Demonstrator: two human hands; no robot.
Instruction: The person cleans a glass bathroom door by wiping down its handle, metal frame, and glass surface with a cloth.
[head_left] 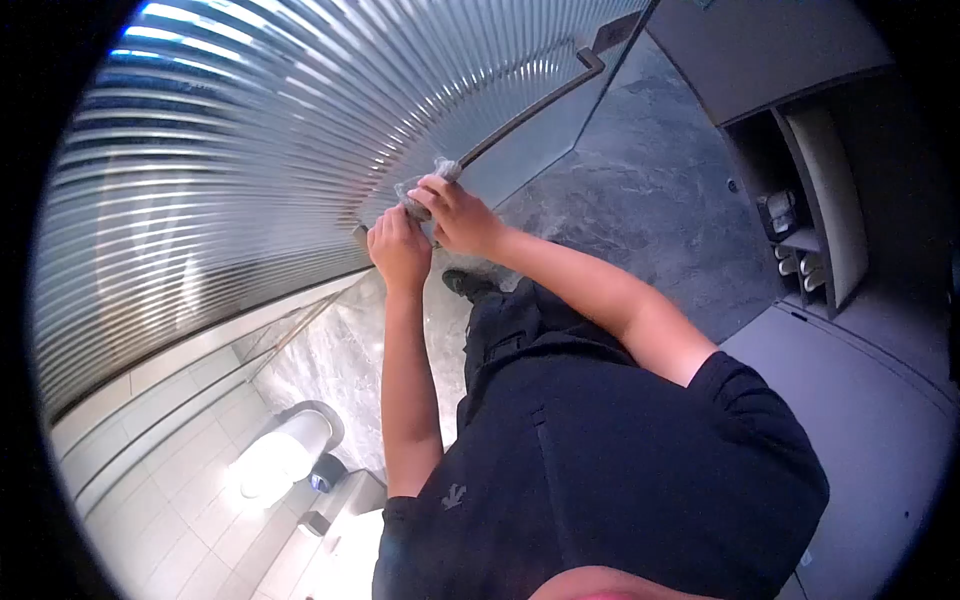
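Observation:
A long dark metal handle [525,115] runs slantwise across a ribbed glass door [270,150]. Crumpled pale grey, see-through material [446,168], which could be plastic wrap or thin cloth, sits around the handle's lower part. My right hand [458,215] is closed on this material, fingers bent over the bar. Just beside and below it, my left hand [400,248] has its fingers curled round the same wrapped stretch of handle. The fingers hide much of the material and the bar under them.
Dark grey stone-patterned floor [650,170] lies beyond the door. At right stands a grey cabinet [860,400] with open shelves [800,240] holding small items. Behind the door at lower left are a toilet [285,460] and a tiled floor [180,455]. My shoe [465,283] is below my hands.

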